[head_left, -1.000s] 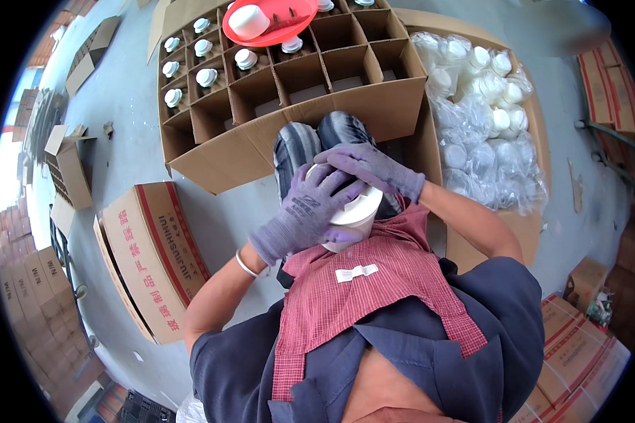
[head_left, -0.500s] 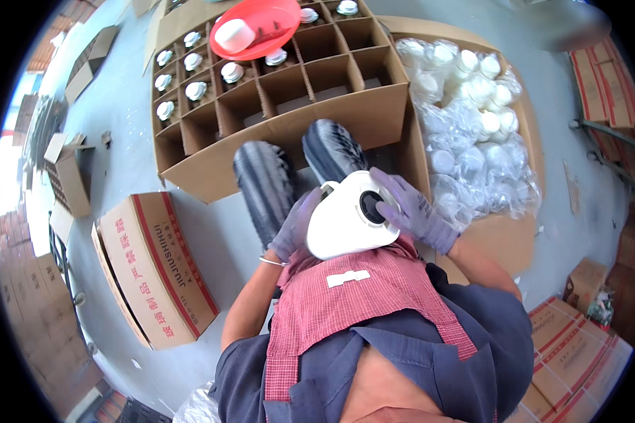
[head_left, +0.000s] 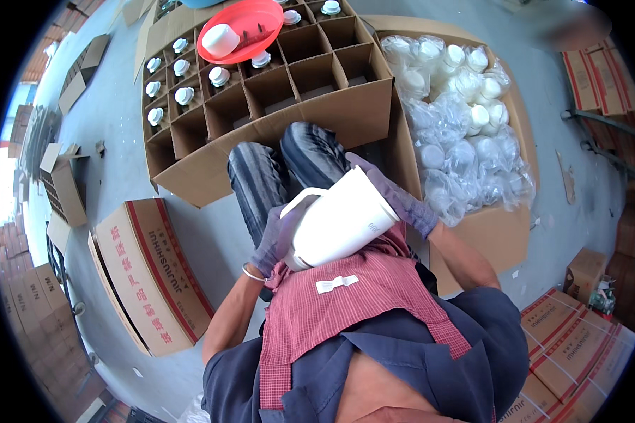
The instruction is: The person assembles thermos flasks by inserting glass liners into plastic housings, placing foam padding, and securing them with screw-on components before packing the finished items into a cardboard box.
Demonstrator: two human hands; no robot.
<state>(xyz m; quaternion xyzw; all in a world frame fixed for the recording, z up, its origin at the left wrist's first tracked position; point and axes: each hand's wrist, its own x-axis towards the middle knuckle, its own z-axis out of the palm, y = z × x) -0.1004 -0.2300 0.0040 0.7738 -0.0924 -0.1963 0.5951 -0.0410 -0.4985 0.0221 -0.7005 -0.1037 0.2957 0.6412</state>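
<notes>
A white jug [head_left: 346, 220] with a loop handle lies tilted across my lap, over a red checked apron [head_left: 346, 303]. At its handle side, my left hand [head_left: 281, 236], in a purple-grey glove, is closed round the body. My right hand [head_left: 400, 201], gloved alike, holds the jug's far right side, its fingers partly hidden behind it. The dark round part seen on the jug earlier is out of sight.
Ahead stands a divided carton [head_left: 275, 120] with white-topped pieces in several cells. A red basin [head_left: 264, 25] holding a white cup [head_left: 219, 41] rests on it. Right is an open box of plastic-wrapped white items [head_left: 458, 134]; left, a carton [head_left: 155, 275].
The jug has been turned over from showing its end with a black round part to showing its white side and handle. Both hands have shifted their hold with it.
</notes>
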